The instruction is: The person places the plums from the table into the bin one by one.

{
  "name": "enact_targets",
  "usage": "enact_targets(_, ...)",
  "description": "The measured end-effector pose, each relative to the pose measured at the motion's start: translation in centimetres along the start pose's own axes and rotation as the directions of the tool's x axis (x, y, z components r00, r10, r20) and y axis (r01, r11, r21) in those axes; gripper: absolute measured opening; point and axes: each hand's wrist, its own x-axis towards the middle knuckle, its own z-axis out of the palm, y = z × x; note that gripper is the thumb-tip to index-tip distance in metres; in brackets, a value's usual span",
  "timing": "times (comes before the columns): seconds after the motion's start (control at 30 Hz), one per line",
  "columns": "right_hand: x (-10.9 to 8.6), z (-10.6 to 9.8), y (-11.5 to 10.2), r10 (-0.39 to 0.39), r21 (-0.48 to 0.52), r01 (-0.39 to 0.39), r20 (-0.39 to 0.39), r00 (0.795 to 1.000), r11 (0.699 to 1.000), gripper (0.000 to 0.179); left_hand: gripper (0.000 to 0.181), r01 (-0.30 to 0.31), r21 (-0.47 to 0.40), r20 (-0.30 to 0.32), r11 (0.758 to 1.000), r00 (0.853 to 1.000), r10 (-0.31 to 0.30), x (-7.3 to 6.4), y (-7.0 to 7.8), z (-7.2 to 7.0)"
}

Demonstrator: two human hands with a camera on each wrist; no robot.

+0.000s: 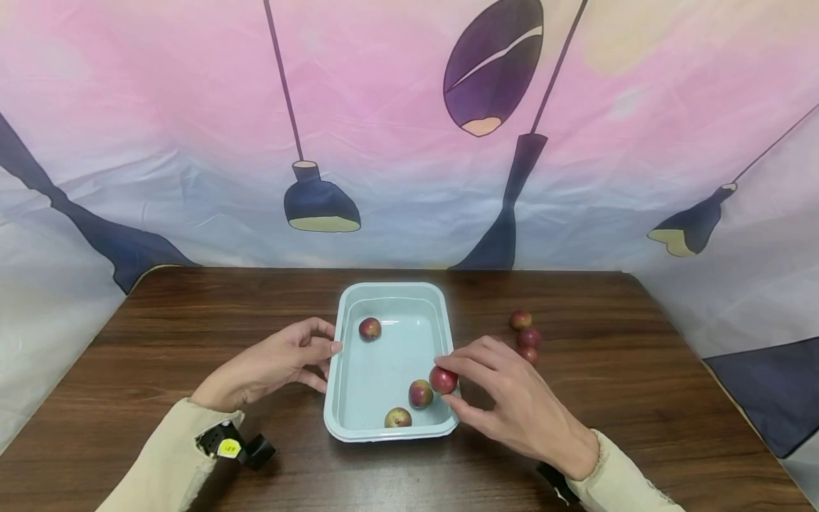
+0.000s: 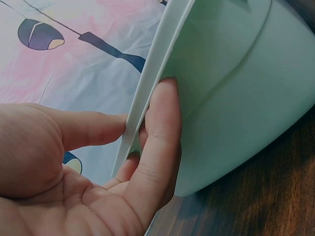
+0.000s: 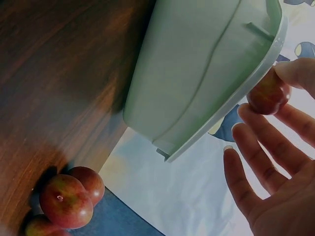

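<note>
A pale blue plastic tray [image 1: 390, 363] stands on the table, with three plums lying inside: a dark red plum [image 1: 370, 328] at the far left, a mottled plum [image 1: 420, 393] and a greenish plum [image 1: 398, 417] near the front. My left hand [image 1: 275, 364] pinches the tray's left rim between thumb and fingers, as the left wrist view shows closely. Over the right rim, my right hand [image 1: 512, 398] holds a red plum [image 3: 268, 93] between thumb and fingertips. Its other fingers are spread apart in the right wrist view.
To the right of the tray, three more plums lie in a row on the brown wooden table [image 1: 256, 299], among them a red plum [image 1: 529, 338]. Behind the table hangs a printed cloth [image 1: 397, 142]. Each wrist carries a black strapped device.
</note>
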Motion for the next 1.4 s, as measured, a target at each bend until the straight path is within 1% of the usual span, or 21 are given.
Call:
enact_targets(0.2,0.0,0.2,0.0,-0.027,-0.008,0.027,0.001,1.000,1.000,0.032,0.052,0.007,0.006,-0.005,1.000,1.000,-0.007,0.0,-0.1,0.0)
enact_targets(0.4,-0.1,0.4,0.0,-0.035,-0.012,0.035,0.013,0.999,0.999,0.031,0.052,-0.007,0.009,0.003,1.000,1.000,0.007,0.0,0.0,0.0)
enact_targets(0.57,-0.1,0.3,0.0,-0.033,-0.027,0.034,0.017,0.999,0.999,0.033,0.053,0.009,0.009,-0.001,1.000,1.000,-0.009,0.0,0.0,0.0)
enact_targets(0.67,-0.1,0.3,0.1,-0.028,-0.037,0.029,0.016,0.999,0.999,0.033,0.054,0.006,0.006,0.002,1.000,1.000,-0.006,0.0,0.0,0.1)
enact_targets(0.8,-0.1,0.1,0.2,-0.007,-0.034,0.008,0.019,1.000,0.999,0.032,0.054,0.000,0.003,0.004,1.000,1.000,0.000,0.1,0.0,0.1)
enact_targets(0.97,0.0,-0.2,0.5,0.024,-0.020,-0.023,0.025,0.999,1.000,0.033,0.053,0.008,0.007,0.002,1.000,1.000,-0.008,0.0,0.1,0.0)
enact_targets(1.4,0.0,-1.0,1.1,0.097,-0.060,-0.096,0.025,0.995,0.994,0.041,0.054,0.007,0.015,-0.005,1.000,1.000,-0.007,0.0,0.0,0.0)
